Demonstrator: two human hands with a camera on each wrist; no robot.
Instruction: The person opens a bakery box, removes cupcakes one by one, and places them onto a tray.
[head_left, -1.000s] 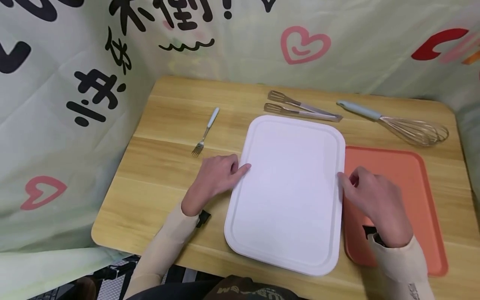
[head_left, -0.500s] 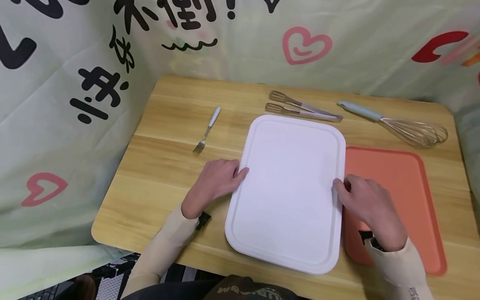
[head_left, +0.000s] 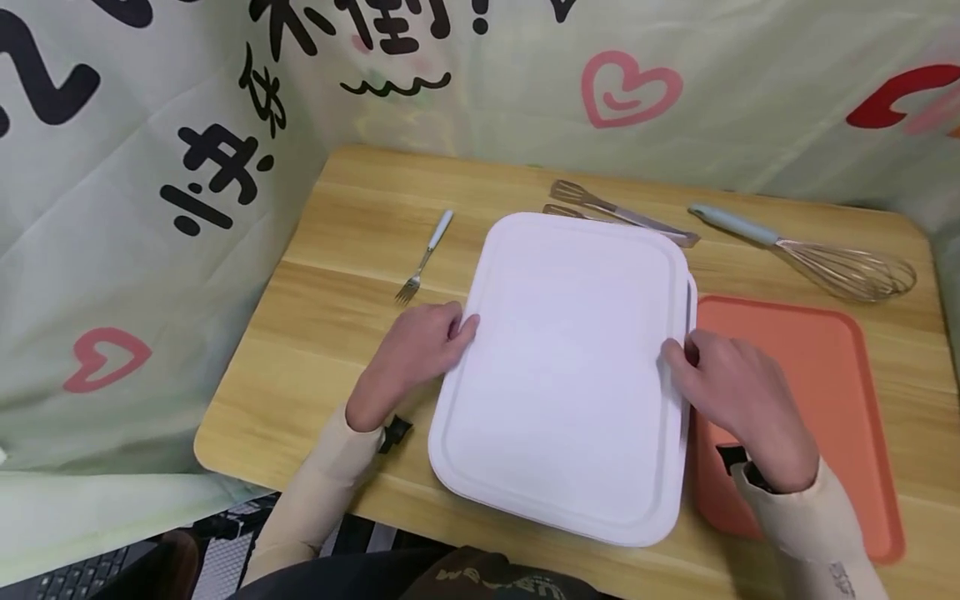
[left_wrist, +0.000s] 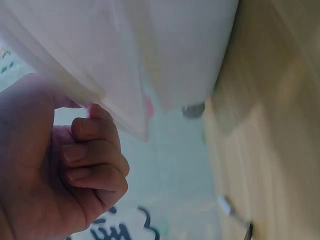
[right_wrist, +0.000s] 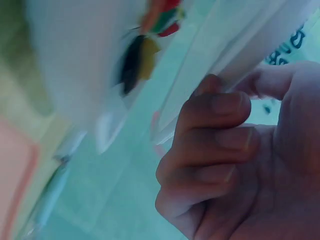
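A white rectangular lid (head_left: 562,375) with rounded corners is raised off a white box (head_left: 692,300), whose rim shows along the lid's right side in the head view. My left hand (head_left: 412,346) pinches the lid's left edge, thumb on top and fingers curled below. At the right edge my right hand (head_left: 738,379) pinches it the same way. The left wrist view shows the lid (left_wrist: 85,55) apart from the box wall (left_wrist: 190,45). In the right wrist view, blurred coloured patches (right_wrist: 140,55) show by the box (right_wrist: 75,60). Most of the box is hidden under the lid.
An orange-red tray (head_left: 795,367) lies right of the box, partly under my right arm. Metal tongs (head_left: 637,218) lie behind the lid, partly covered by it. A whisk (head_left: 825,254) with a blue handle is at the back right, and a fork (head_left: 423,258) lies left.
The lid has come up off the box and shifted slightly left, exposing the box rim on the right and covering part of the tongs. Both hands moved with it.
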